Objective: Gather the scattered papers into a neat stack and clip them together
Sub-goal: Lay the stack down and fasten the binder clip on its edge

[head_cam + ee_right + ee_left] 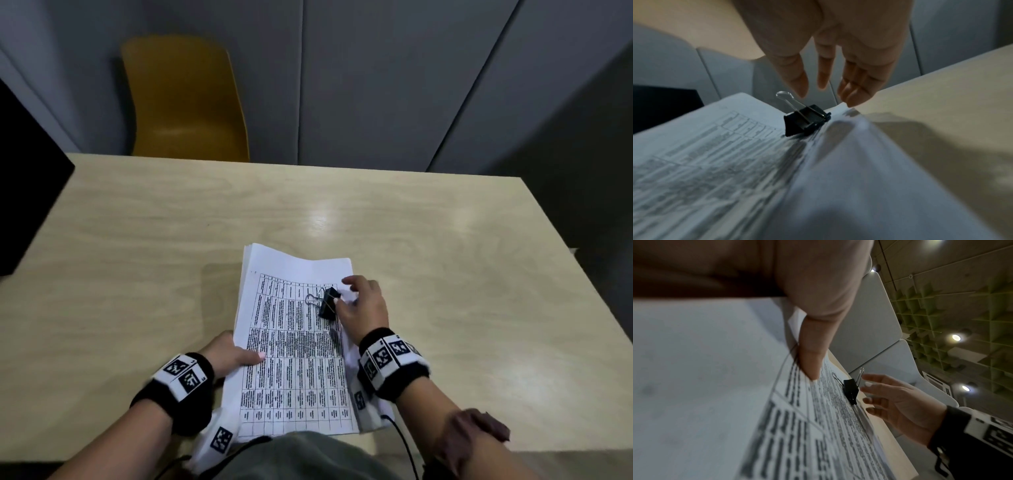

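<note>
A stack of printed papers (294, 359) lies on the light wooden table (445, 257) right in front of me. A black binder clip (328, 303) sits on the stack's right edge near the far corner, with its wire handles up. My left hand (239, 356) grips the stack's left edge, thumb (812, 356) on the top sheet and the other fingers hidden below. My right hand (356, 301) hovers just right of the clip (807, 121), fingers (824, 73) straight and spread, holding nothing. In the left wrist view the clip (851, 390) stands just clear of those fingers.
A yellow chair (185, 102) stands behind the table's far edge. A black object (27, 188) overhangs the table's left side. Grey wall panels (376, 85) close off the back. Bare tabletop lies to the right of and beyond the papers.
</note>
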Available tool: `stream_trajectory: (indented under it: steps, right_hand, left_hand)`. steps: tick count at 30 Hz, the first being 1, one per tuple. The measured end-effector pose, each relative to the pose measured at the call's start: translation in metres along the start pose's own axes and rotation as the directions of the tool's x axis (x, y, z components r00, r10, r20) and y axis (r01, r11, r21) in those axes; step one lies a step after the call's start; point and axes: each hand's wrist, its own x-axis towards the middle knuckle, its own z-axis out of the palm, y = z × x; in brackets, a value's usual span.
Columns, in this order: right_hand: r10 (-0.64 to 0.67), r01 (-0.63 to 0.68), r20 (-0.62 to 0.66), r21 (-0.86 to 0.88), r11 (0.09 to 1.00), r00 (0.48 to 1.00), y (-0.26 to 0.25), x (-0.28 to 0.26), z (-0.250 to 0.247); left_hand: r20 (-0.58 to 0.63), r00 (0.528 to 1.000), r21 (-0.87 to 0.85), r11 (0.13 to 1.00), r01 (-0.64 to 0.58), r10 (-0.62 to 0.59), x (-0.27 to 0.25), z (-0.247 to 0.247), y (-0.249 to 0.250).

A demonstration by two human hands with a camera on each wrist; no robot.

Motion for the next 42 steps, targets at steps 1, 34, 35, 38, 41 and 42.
stream_trajectory:
  steps: [1,34,35,38,41,42]
  right_hand:
    - [-0.025,0.027,0.056,-0.040,0.999,0.998,-0.001,0.003,0.002]
    - [0.179,-0.269,0.474,0.129,0.954,0.862,-0.005,0.015,-0.020]
    - [0.165,-0.257,0.491,0.125,0.958,0.855,-0.005,0.015,-0.020]
    - [0.143,-0.229,0.556,0.089,0.969,0.819,-0.007,0.014,-0.022]
    - [0.174,-0.199,0.568,-0.018,0.980,0.804,-0.009,0.015,-0.022]
    - [0.186,-0.198,0.564,-0.039,0.979,0.805,-0.009,0.015,-0.022]
  left_hand:
    - [-0.010,1.000,0.001,1.000,0.005,-0.005,-0.001,0.000,0.000]
    - [0.021,0.999,-0.012,0.999,-0.042,0.043,-0.036,0.008,0.007]
    - [0.023,0.999,-0.006,0.999,-0.042,0.043,-0.036,0.007,0.007]
    - [0.027,0.999,-0.019,0.999,-0.027,0.027,-0.032,0.006,0.004]
    - [0.039,0.999,-0.016,1.000,-0.025,0.025,-0.031,0.005,0.002]
    - [0.042,0.999,-0.011,1.000,-0.026,0.027,-0.032,0.005,0.003]
